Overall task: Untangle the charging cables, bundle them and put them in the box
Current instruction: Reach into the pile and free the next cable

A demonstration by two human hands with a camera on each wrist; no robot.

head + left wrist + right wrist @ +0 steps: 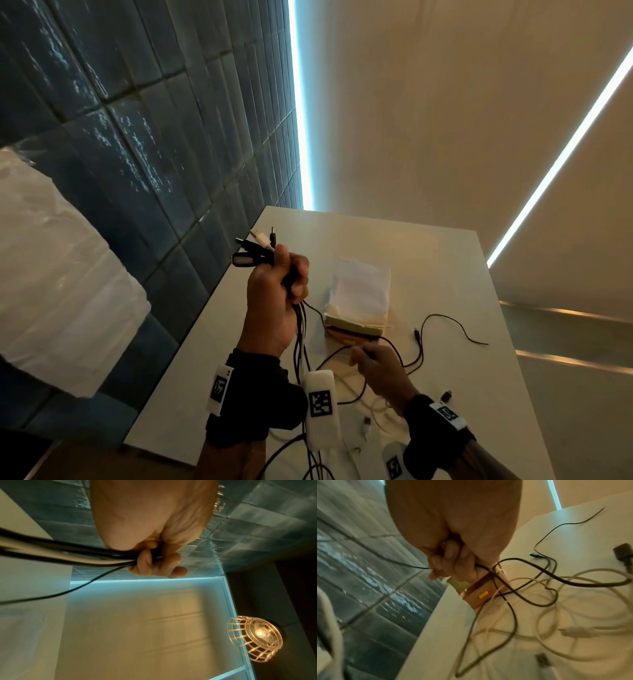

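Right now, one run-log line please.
left hand: grips cable plug ends, raised | right hand: pinches black cable | box: on table

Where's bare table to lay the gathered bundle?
Free: far end of the table beyond the box, and the right strip past the thin black cable. Crowded: near edge, loose cables around the right hand. Left hand grips the bundle.

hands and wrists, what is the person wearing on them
Both hands are bare, the left hand and the right hand alike. Each wrist carries a black band: the left band and the right band. White blocks printed with black square-pattern markers sit on the bands, the largest being a rounded white block beside the left wrist. No sleeves show.
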